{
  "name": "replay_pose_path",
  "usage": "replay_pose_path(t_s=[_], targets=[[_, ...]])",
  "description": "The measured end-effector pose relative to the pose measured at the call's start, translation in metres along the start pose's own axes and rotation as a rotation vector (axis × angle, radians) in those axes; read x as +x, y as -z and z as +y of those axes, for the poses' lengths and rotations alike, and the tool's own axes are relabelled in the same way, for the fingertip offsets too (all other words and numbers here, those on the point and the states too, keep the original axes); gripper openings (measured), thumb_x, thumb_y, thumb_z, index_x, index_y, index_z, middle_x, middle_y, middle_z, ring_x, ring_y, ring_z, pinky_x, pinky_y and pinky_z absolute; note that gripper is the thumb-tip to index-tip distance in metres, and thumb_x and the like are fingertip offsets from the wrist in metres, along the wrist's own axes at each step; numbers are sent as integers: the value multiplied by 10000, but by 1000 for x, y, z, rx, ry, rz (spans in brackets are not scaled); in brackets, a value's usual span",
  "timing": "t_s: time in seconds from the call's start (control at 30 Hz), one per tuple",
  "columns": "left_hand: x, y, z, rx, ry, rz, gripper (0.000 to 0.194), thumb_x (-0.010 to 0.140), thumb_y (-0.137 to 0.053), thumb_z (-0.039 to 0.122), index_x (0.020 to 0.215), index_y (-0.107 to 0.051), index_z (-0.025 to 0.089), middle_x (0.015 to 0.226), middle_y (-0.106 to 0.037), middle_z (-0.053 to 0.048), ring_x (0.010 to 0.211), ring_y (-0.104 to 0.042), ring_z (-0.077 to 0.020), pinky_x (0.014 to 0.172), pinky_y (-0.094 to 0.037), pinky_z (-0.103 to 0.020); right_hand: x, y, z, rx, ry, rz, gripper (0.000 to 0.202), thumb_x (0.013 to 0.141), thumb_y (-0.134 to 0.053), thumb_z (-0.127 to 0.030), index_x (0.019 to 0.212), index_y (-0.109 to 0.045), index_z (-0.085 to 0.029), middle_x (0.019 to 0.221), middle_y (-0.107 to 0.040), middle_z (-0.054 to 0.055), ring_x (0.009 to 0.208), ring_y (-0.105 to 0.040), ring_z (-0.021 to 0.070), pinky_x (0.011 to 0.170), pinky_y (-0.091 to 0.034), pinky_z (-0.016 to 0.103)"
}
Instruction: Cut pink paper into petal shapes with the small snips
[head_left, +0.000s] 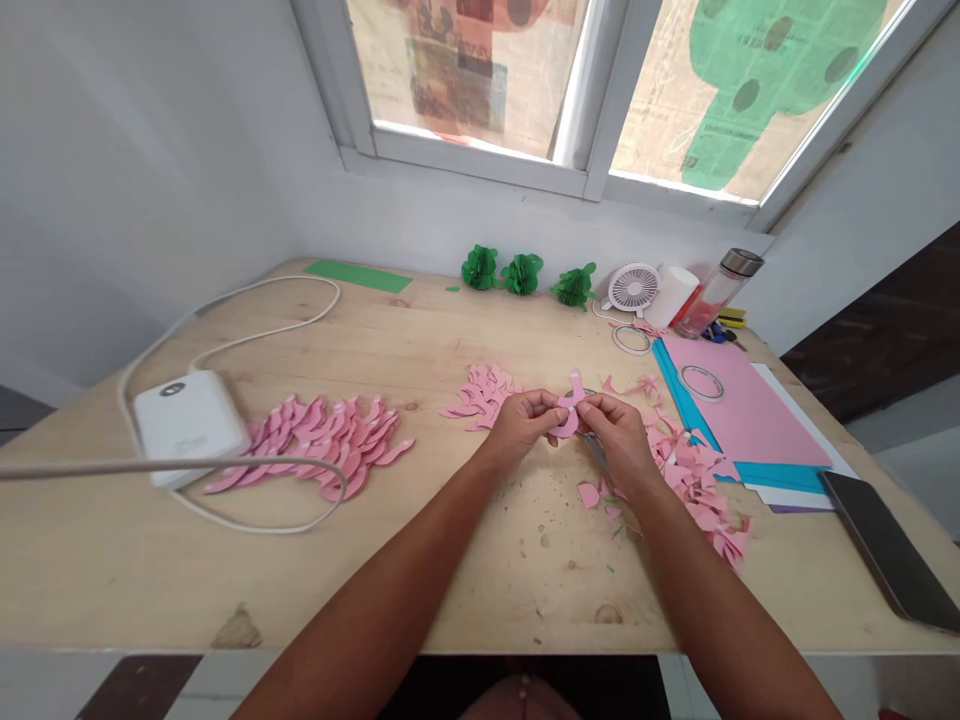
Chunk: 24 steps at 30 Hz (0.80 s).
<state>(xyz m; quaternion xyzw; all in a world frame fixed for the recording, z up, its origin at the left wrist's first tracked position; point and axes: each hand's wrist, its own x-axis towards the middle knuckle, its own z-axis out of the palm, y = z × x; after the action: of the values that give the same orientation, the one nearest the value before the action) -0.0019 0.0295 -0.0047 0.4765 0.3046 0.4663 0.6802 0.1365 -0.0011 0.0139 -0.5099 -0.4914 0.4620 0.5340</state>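
Between both hands, above the wooden table (337, 590), is a curved pink paper cutout (576, 388) with a small white patch on it. My left hand (525, 418) pinches its left side, and my right hand (615, 430) pinches its right side. A small pile of wavy pink paper pieces (481, 388) lies just beyond my left hand. Beside my right forearm is a heap of pink paper scraps (697, 480). What looks like scissors, partly hidden, lies under my right hand. Farther left, many curved pink pieces (322, 440) lie in overlapping rows.
A white power bank (187, 425) with a looping cable stands left. Green paper ornaments (520, 273), a small fan (634, 288) and a glass bottle (716, 295) line the back. Coloured sheets (772, 415), a tape roll (701, 383) and a phone (892, 545) lie right.
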Motion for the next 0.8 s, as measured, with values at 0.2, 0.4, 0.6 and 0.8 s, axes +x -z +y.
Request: replay_pose_path(t_s=[0.2, 0.4, 0.6, 0.8], targets=[[-1, 0, 0, -8, -7, -15, 211, 623, -716, 296, 664, -598, 126, 590, -590, 11, 504, -513, -75, 485, -451, -202, -1, 0, -2, 2, 8, 15, 179, 704, -630, -324, 637, -587, -164, 542, -485, -39, 525, -416, 85, 513, -306, 219], [-1, -1, 0, -3, -5, -10, 213, 627, -713, 299, 657, -593, 126, 584, -586, 12, 503, -512, -75, 486, -448, -202, 0, 0, -3, -29, 47, 20, 174, 707, -615, -325, 631, -572, -174, 541, -481, -37, 533, -417, 95, 520, -320, 227], [-1, -2, 0, -10, -5, -1, 222, 613, -723, 303, 652, -592, 128, 583, -575, 16, 507, -503, -75, 482, -447, -201, -1, 0, -2, -6, 23, 16, 168, 692, -633, -334, 677, -594, -171, 571, -523, -29, 544, -452, 100, 531, -344, 228], [-1, -1, 0, 17, -6, -7, 203, 626, -710, 290, 655, -590, 129, 577, -567, 20, 506, -502, -71, 489, -448, -198, 0, 1, 2, 1, 7, -23, 198, 661, -676, -353, 705, -614, -170, 628, -577, -17, 564, -498, 109, 549, -373, 235]])
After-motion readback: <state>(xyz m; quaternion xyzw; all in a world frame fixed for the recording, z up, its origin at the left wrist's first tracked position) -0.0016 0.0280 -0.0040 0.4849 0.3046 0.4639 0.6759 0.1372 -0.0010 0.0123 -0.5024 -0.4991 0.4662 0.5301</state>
